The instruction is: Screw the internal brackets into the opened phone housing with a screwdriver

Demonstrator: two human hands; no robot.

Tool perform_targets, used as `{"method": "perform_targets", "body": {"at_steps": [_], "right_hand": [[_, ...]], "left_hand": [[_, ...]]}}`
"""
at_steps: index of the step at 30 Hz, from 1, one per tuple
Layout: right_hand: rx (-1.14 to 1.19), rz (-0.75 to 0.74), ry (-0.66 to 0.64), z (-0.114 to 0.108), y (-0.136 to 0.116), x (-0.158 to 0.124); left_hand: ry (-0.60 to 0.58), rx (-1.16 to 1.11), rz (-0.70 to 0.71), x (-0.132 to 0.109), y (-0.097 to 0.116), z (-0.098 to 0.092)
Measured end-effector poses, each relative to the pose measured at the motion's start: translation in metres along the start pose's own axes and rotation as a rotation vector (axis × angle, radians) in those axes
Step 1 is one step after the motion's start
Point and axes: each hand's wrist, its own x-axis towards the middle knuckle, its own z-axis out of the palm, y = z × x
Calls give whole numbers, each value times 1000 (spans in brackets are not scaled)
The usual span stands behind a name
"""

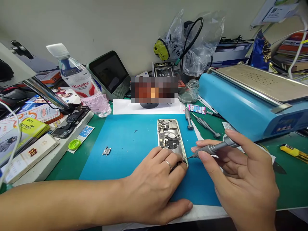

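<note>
An opened phone (169, 134) with its insides bare lies on a blue work mat (125, 150). My left hand (156, 179), a ring on one finger, rests on the phone's near end, fingers curled down over it. My right hand (240, 179) pinches a grey precision screwdriver (214, 148). The screwdriver's tip touches the phone's near right corner. A small loose metal part (106, 150) lies on the mat to the left.
A tilted water bottle (80, 81), a small screen (109, 73) and a glass jar (190, 91) stand behind the mat. Two more screwdrivers (204, 125) lie at right. A blue machine (252, 96) fills the right side. Phone parts and boxes crowd the left. A yellow knife (293, 152) lies far right.
</note>
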Motion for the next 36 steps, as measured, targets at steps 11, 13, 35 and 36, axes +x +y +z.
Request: {"method": "perform_targets", "body": {"at_steps": [11, 13, 35, 36], "right_hand": [[62, 31, 34, 0, 4, 2], [68, 39, 34, 0, 4, 3], [77, 59, 15, -1, 6, 2], [77, 58, 15, 0, 6, 2]], "left_hand": [[40, 17, 17, 0, -1, 0], [40, 12, 14, 0, -1, 0], [42, 98, 11, 0, 2, 0], [38, 105, 14, 0, 2, 0]]}}
